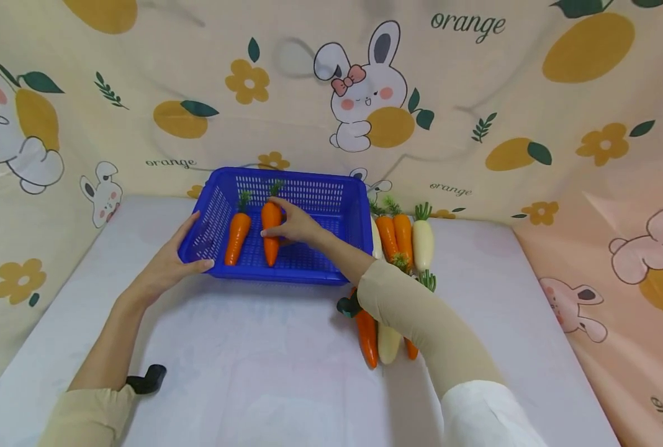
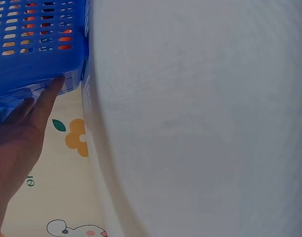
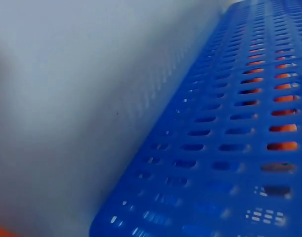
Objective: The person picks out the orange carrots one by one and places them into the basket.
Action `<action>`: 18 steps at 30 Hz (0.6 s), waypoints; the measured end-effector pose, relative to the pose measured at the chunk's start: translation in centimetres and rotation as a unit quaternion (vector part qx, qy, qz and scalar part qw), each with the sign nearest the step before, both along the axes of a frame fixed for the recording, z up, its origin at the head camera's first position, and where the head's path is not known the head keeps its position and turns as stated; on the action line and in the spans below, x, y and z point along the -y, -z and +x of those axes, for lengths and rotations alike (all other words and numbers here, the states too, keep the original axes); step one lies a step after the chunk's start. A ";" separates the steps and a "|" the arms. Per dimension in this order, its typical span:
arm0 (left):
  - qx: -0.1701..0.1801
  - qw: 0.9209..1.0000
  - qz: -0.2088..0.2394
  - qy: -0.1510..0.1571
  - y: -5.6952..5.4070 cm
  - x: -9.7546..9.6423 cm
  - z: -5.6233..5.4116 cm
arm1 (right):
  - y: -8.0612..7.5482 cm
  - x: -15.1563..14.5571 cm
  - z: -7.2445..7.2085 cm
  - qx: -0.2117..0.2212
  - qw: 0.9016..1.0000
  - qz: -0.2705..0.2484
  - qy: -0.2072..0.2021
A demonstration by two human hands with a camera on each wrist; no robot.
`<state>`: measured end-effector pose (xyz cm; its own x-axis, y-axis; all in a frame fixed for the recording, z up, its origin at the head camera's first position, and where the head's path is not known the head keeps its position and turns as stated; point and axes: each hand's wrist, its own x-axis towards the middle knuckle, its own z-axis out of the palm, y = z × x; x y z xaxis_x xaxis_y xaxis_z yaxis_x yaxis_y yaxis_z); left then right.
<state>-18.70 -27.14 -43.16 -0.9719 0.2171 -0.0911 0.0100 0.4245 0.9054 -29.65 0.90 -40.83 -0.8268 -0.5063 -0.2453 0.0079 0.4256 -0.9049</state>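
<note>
A blue slotted basket (image 1: 287, 274) stands at the back of the white table. My left hand (image 1: 166, 264) is at its front-left corner, thumb at the front rim and fairly straight fingers along the left side. In the left wrist view those fingers touch the basket's wall (image 2: 37, 69). Inside the basket, my right hand (image 1: 299, 225) pinches an upright-lying orange carrot (image 1: 271, 248) with a green top, thumb and fingers across its thick part. Another carrot (image 1: 238, 236) lies to its left. The right wrist view shows the basket's slotted side (image 3: 210, 148), which hides the hand.
Right of the basket lie several carrots (image 1: 403, 233) and white radishes (image 1: 423, 245). Nearer, another carrot (image 1: 367, 338) and a radish (image 1: 388, 344) are partly covered by the right forearm. A printed curtain (image 1: 287, 130) rises behind the table (image 1: 242, 347).
</note>
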 end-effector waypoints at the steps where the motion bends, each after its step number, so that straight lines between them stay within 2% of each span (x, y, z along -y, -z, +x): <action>1: 0.001 1.000 -0.001 0.000 0.0 0.0 0.0 | 0.2 0.3 -0.1 0.002 1.000 0.002 0.000; 9: 0.013 1.000 0.000 0.001 -0.3 -0.1 0.1 | 1.4 2.0 -0.3 0.015 0.999 0.026 -0.023; 18: 0.016 1.000 -0.003 -0.003 -0.3 -0.1 0.2 | 1.5 1.9 -0.3 0.037 0.997 0.020 -0.060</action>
